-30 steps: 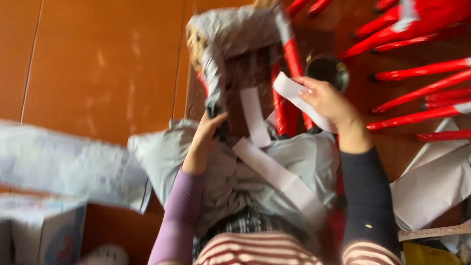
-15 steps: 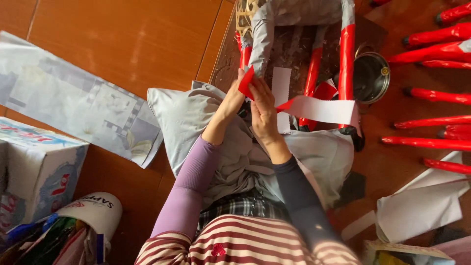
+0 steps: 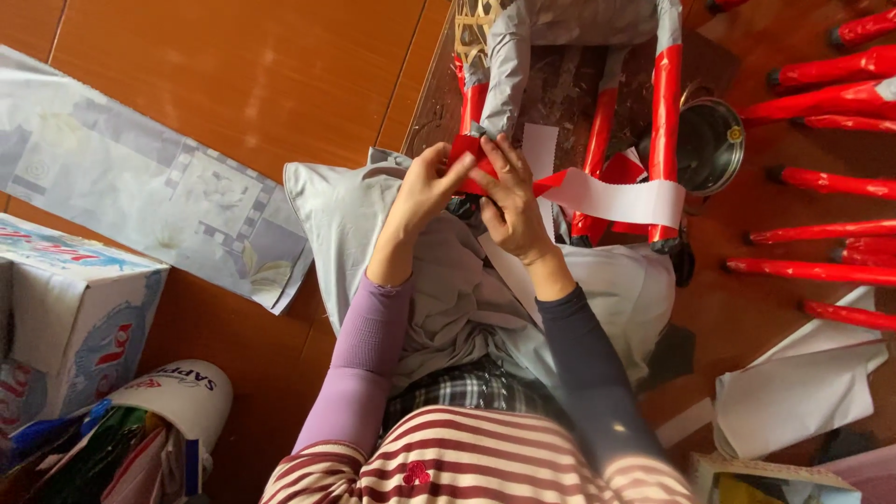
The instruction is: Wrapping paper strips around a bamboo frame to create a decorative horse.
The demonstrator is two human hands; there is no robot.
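My left hand (image 3: 425,191) and my right hand (image 3: 511,205) meet in the middle of the head view, both pinching a red adhesive strip (image 3: 471,149) at the bottom of a leg of a small frame (image 3: 579,56). The frame's legs are wrapped in red and grey film. A white backing strip (image 3: 616,198) trails from the red strip to the right. A grey sheet (image 3: 448,289) lies over my lap under both forearms.
Several red-wrapped sticks (image 3: 821,182) lie on the wooden floor at the right, beside a metal pot (image 3: 709,145). A patterned grey sheet (image 3: 140,201) and a cardboard box (image 3: 65,317) are at the left, white paper (image 3: 803,387) at the lower right.
The view has shifted and steadied. My right hand, earlier raised with the white strip, has come down to meet my left hand on the red strip at the frame leg.
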